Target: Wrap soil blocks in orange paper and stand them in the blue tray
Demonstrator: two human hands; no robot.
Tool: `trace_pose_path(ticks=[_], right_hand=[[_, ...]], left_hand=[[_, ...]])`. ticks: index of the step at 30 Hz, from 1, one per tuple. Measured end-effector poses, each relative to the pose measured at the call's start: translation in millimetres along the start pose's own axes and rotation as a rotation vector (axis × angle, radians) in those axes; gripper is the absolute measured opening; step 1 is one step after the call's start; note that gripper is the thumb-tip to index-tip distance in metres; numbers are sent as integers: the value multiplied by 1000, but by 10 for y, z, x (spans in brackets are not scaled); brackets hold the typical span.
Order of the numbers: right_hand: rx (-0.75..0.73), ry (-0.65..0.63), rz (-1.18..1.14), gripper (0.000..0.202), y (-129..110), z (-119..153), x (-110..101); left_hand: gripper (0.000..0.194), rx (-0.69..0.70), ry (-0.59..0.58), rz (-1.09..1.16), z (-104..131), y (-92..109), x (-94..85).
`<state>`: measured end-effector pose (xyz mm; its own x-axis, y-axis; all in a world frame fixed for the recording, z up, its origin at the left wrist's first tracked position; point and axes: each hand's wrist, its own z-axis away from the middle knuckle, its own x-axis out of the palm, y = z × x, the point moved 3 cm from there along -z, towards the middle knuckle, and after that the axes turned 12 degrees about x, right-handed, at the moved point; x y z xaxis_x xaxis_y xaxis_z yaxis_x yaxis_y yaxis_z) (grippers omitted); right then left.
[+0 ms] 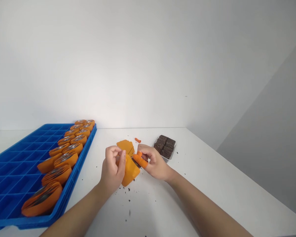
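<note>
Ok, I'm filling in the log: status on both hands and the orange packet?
Left hand gripping orange packet. Right hand at its edge, wearing orange finger covers; grip unclear. Dark crumbs on table, nothing plainly blocking.

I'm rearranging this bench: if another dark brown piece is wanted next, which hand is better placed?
Probably the right hand: it is closer to the dark brown pieces, on their side of the orange packet. The left hand is farther away, pinching the packet.
</note>
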<state>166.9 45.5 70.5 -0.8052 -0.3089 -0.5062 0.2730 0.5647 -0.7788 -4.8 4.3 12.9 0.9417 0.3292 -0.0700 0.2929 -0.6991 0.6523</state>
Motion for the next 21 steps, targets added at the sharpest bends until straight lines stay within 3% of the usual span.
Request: trace_pose_path(ticks=[3,7,21], right_hand=[[-62,-43,-10,55,-83,17,-2],[-112,0,15,52,-124,28,-17],[-254,99,188,45,8,55,3]], left_hand=[[15,0,-7,7,-4,10,2],[14,3,2,17,-11,24,8],[15,1,38,31,-13,-38,9]])
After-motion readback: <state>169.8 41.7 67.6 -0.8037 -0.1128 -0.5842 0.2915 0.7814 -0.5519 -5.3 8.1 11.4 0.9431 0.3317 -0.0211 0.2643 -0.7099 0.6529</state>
